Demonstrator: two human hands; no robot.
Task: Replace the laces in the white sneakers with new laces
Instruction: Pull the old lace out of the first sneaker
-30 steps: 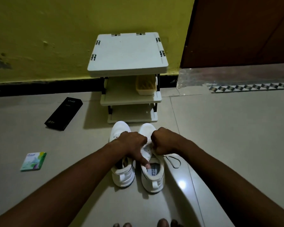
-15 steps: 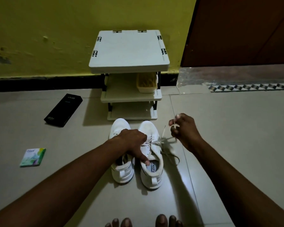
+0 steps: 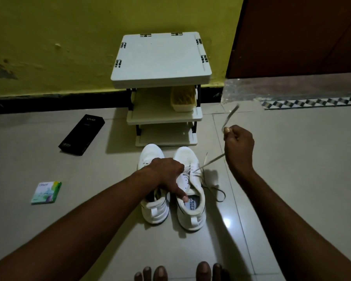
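Observation:
Two white sneakers stand side by side on the tiled floor, heels toward me: the left sneaker (image 3: 153, 209) and the right sneaker (image 3: 192, 211). My left hand (image 3: 166, 175) presses down on the right sneaker, thumb at its collar. My right hand (image 3: 238, 144) is raised to the right of the shoes, pinching the white lace (image 3: 210, 162), which runs taut from the right sneaker's eyelets up to the fingers; its free end (image 3: 231, 114) sticks up above the hand. A slack loop of lace (image 3: 219, 192) lies on the floor beside the shoe.
A small white three-tier rack (image 3: 160, 59) stands against the yellow wall just behind the shoes, a beige basket (image 3: 183, 99) on its middle shelf. A black box (image 3: 82, 134) and a small green packet (image 3: 46, 192) lie at left. My toes (image 3: 178, 273) show at the bottom.
My right hand has left the shoe and pulled the lace up and out to the right, drawing it taut. My left hand has stayed on the right sneaker.

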